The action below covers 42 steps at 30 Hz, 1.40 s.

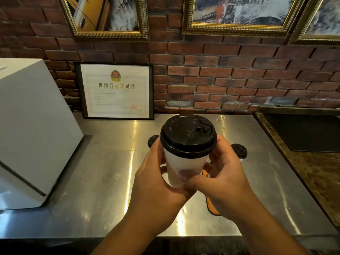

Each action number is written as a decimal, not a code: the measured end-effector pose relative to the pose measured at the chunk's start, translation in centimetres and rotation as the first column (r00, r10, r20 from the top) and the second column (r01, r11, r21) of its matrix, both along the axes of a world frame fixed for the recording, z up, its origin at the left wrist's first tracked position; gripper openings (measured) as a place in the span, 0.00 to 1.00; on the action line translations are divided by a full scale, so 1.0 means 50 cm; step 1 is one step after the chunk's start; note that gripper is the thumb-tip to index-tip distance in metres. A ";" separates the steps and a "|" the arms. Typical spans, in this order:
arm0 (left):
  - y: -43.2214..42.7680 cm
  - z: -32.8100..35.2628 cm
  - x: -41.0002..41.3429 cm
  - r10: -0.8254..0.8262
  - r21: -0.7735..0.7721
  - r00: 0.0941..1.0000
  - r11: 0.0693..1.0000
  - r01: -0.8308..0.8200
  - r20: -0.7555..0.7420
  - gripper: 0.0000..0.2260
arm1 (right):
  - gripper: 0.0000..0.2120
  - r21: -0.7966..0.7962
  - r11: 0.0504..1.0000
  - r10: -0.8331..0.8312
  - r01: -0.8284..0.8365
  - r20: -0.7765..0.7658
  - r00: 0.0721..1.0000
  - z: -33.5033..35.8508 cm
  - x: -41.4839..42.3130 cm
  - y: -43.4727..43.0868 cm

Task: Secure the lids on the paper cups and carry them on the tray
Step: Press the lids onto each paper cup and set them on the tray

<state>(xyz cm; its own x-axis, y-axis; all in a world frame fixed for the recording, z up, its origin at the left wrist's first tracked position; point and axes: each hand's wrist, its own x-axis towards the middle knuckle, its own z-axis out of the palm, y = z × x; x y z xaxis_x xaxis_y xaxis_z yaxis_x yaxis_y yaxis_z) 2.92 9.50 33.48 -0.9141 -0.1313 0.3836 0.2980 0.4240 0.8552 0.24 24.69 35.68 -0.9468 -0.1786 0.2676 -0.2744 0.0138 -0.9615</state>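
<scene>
A steel counter (110,181) is seen below a brick wall (239,80), with a large white box (33,126) at its left and a framed certificate (116,91) stood against the bricks. Above the counter a white paper cup (184,166) is held up in both hands — the left hand (156,184) is curled round its left side, the right hand (226,179) round its lower right. A black lid (187,135) is seated on its rim. An orange-edged tray (211,208) is glimpsed under the right hand; two further lidded cups (239,150) are partly hidden behind the hands.
</scene>
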 end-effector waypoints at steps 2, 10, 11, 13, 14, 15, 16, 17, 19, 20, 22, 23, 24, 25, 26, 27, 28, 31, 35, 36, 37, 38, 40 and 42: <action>0.001 0.000 0.000 -0.007 0.012 1.000 1.000 0.007 -0.001 0.40 | 0.41 -0.013 1.000 0.004 -0.004 -0.003 1.000 -0.001 -0.002 0.002; -0.006 -0.008 -0.009 -0.040 0.038 0.999 0.998 0.040 -0.002 0.41 | 0.42 -0.017 1.000 -0.004 0.004 -0.001 1.000 -0.005 -0.009 -0.003; -0.006 -0.006 -0.010 -0.035 0.060 0.999 0.998 0.034 0.009 0.40 | 0.41 -0.019 1.000 0.008 -0.008 0.002 1.000 -0.004 -0.010 -0.002; -0.005 -0.002 -0.013 -0.008 0.051 0.999 0.999 0.007 0.035 0.40 | 0.40 -0.029 0.999 0.016 -0.016 -0.007 1.000 -0.004 -0.012 0.000; -0.004 -0.005 -0.015 -0.016 0.028 1.000 0.999 0.015 0.027 0.41 | 0.39 -0.032 0.999 0.007 -0.007 -0.014 1.000 -0.005 -0.014 0.000; -0.002 -0.011 -0.017 -0.026 0.013 0.999 1.000 0.026 0.018 0.43 | 0.39 -0.035 0.999 -0.007 0.007 -0.021 1.000 -0.007 -0.015 0.000; -0.001 -0.015 -0.019 -0.032 0.006 0.999 0.999 0.032 0.016 0.44 | 0.38 -0.038 0.999 -0.024 0.023 -0.026 0.999 -0.008 -0.016 -0.001; -0.002 -0.017 -0.019 -0.035 0.006 0.999 0.999 0.035 0.019 0.44 | 0.38 -0.040 0.998 -0.040 0.039 -0.027 0.999 -0.009 -0.017 -0.002; 0.001 -0.017 -0.023 -0.032 0.010 0.999 0.999 0.032 0.035 0.45 | 0.38 -0.040 0.997 -0.060 0.059 -0.020 0.998 -0.007 -0.017 -0.004; 0.002 -0.018 -0.026 -0.030 0.024 0.999 0.999 0.029 0.044 0.44 | 0.38 -0.042 0.997 -0.059 0.058 -0.016 0.998 -0.006 -0.018 -0.005; 0.001 -0.017 -0.030 -0.021 0.052 0.997 0.999 0.017 0.071 0.42 | 0.37 -0.055 0.998 -0.037 0.038 0.003 0.999 -0.003 -0.017 -0.004; 0.001 -0.017 -0.031 -0.021 0.042 0.997 0.999 0.018 0.070 0.43 | 0.37 -0.068 0.997 -0.024 0.025 0.014 1.000 -0.003 -0.016 -0.003; 0.000 -0.019 -0.031 -0.026 0.021 0.998 0.999 0.025 0.062 0.44 | 0.38 -0.082 0.997 -0.016 0.018 0.024 1.000 -0.004 -0.015 -0.002; 0.000 -0.022 -0.031 -0.032 0.004 0.998 0.999 0.032 0.058 0.45 | 0.38 -0.093 0.995 -0.015 0.018 0.031 0.999 -0.004 -0.014 -0.001; 0.001 -0.025 -0.031 -0.039 -0.005 0.997 0.999 0.039 0.060 0.47 | 0.38 -0.098 0.995 -0.023 0.026 0.035 0.999 -0.005 -0.014 0.000; 0.000 -0.028 -0.030 -0.050 -0.005 0.997 0.999 0.050 0.064 0.47 | 0.37 -0.095 0.995 -0.036 0.039 0.037 0.999 -0.005 -0.013 0.001; 0.001 -0.029 -0.030 -0.063 -0.006 0.995 0.998 0.064 0.071 0.48 | 0.37 -0.090 0.995 -0.046 0.050 0.040 0.998 -0.005 -0.013 0.000; 0.000 -0.030 -0.026 -0.101 -0.016 0.991 0.995 0.103 0.085 0.50 | 0.37 -0.081 0.995 -0.054 0.057 0.045 0.998 -0.004 -0.015 0.000; -0.003 -0.024 -0.023 -0.111 -0.030 0.991 0.993 0.114 0.078 0.50 | 0.36 -0.096 0.995 -0.003 0.008 0.053 0.999 -0.002 -0.016 0.004; -0.003 -0.022 -0.023 -0.110 -0.028 0.991 0.993 0.113 0.079 0.50 | 0.35 -0.096 0.995 0.016 -0.011 0.052 0.999 -0.001 -0.016 0.006; -0.003 -0.021 -0.022 -0.110 -0.023 0.991 0.993 0.112 0.082 0.50 | 0.35 -0.094 0.995 0.024 -0.019 0.051 0.998 0.000 -0.016 0.008; -0.002 -0.021 -0.022 -0.111 -0.015 0.990 0.993 0.113 0.086 0.50 | 0.34 -0.094 0.995 0.022 -0.018 0.051 0.998 0.001 -0.016 0.010; 0.000 -0.022 -0.020 -0.128 0.008 0.988 0.992 0.128 0.091 0.50 | 0.34 -0.092 0.996 0.010 -0.005 0.055 0.998 0.002 -0.016 0.013; 0.001 -0.023 -0.018 -0.141 0.020 0.986 0.990 0.140 0.087 0.52 | 0.35 -0.074 0.997 -0.013 0.018 0.055 0.998 0.002 -0.017 0.013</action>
<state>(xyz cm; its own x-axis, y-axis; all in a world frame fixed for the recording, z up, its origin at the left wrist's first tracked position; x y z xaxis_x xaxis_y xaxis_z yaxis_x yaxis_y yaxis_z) 2.01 9.54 32.35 -0.9539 -0.0040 0.3000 0.2771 0.3714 0.8862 -0.59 25.36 35.76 -0.9629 -0.1453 0.2276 -0.2220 -0.0544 -0.9735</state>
